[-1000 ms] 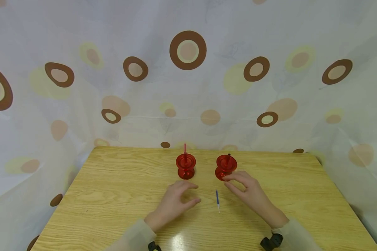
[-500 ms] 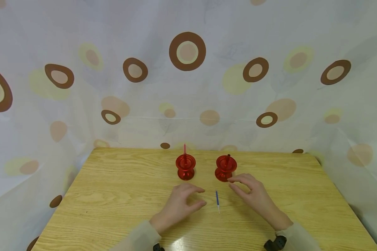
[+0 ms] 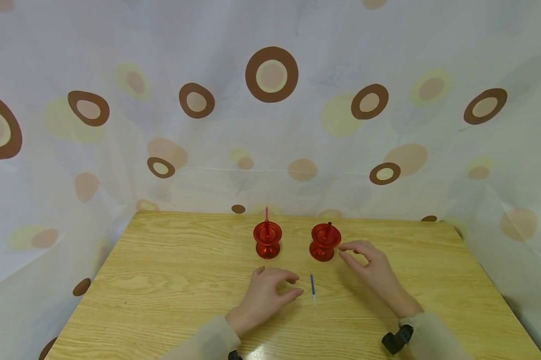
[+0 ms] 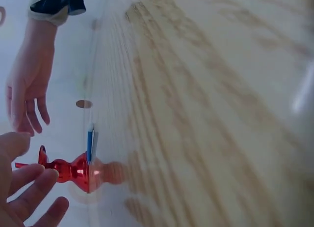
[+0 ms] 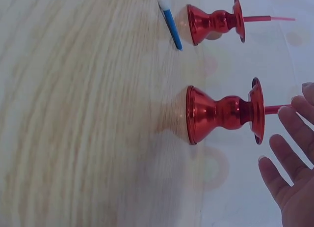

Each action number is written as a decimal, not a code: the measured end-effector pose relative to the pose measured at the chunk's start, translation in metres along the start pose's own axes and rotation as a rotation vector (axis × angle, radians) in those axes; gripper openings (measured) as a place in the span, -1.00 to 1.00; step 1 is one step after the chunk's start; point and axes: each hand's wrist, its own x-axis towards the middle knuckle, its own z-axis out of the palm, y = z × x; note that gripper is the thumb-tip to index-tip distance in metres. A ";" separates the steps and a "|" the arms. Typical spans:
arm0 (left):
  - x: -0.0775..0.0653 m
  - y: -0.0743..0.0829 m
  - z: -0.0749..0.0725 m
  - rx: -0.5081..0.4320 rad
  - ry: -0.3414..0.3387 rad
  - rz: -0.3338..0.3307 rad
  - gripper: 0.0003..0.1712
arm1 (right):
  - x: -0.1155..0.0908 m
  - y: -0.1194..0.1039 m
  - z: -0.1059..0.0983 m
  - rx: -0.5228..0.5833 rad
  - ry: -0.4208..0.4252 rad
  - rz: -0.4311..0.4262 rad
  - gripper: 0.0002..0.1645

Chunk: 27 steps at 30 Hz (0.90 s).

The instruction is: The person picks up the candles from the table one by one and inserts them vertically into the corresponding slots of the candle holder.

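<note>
Two red shiny candle holders stand upright on the table. The left holder [image 3: 267, 249] bears a thin pink candle [image 3: 266, 214]; the right holder [image 3: 322, 253] has only a short dark-tipped post showing in its middle. In front of them lies a thin blue stick with a white end [image 3: 313, 285], like a small candle. My left hand [image 3: 266, 297] hovers just left of this stick, fingers loosely bent, holding nothing. To the right of the right holder is my right hand [image 3: 375, 267], also holding nothing. In the right wrist view its fingers [image 5: 277, 174] are spread near the holder's post.
The wood-grain table [image 3: 171, 280] extends to both sides. A pale sheet with brown and yellow circles [image 3: 270, 130] hangs behind and at the sides. Dark wrist straps [image 3: 397, 339] sit over the pale sleeves.
My left hand has moved right, closer to the blue stick. My right hand has drawn right and slightly back from the base of the right holder. The holders and stick have stayed put.
</note>
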 end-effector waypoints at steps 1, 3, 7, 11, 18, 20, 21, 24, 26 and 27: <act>0.001 0.002 0.000 0.014 -0.002 -0.012 -0.70 | 0.001 0.001 0.000 0.003 0.001 0.007 -0.77; 0.003 0.005 0.002 0.042 -0.007 -0.039 -0.70 | 0.004 0.003 -0.001 0.003 0.006 0.025 -0.78; 0.008 0.011 0.005 0.096 -0.020 -0.091 -0.70 | 0.010 0.008 0.000 -0.003 -0.002 0.094 -0.79; 0.012 0.015 0.010 0.134 -0.049 -0.123 -0.70 | 0.017 0.013 0.002 -0.006 -0.019 0.143 -0.76; 0.016 0.018 0.018 0.162 -0.056 -0.139 -0.69 | 0.029 0.020 0.007 0.040 -0.047 0.165 -0.66; 0.016 0.017 0.020 0.166 -0.051 -0.149 -0.68 | 0.031 0.021 0.009 0.053 -0.060 0.171 -0.62; 0.017 0.017 0.021 0.168 -0.050 -0.153 -0.68 | 0.032 0.022 0.010 0.058 -0.067 0.171 -0.60; 0.019 0.015 0.024 0.163 -0.043 -0.161 -0.67 | 0.034 0.024 0.012 0.073 -0.074 0.163 -0.56; 0.020 0.013 0.026 0.165 -0.044 -0.163 -0.69 | 0.035 0.025 0.014 0.076 -0.073 0.158 -0.55; 0.020 0.013 0.027 0.162 -0.047 -0.165 -0.70 | 0.035 0.026 0.014 0.073 -0.074 0.154 -0.55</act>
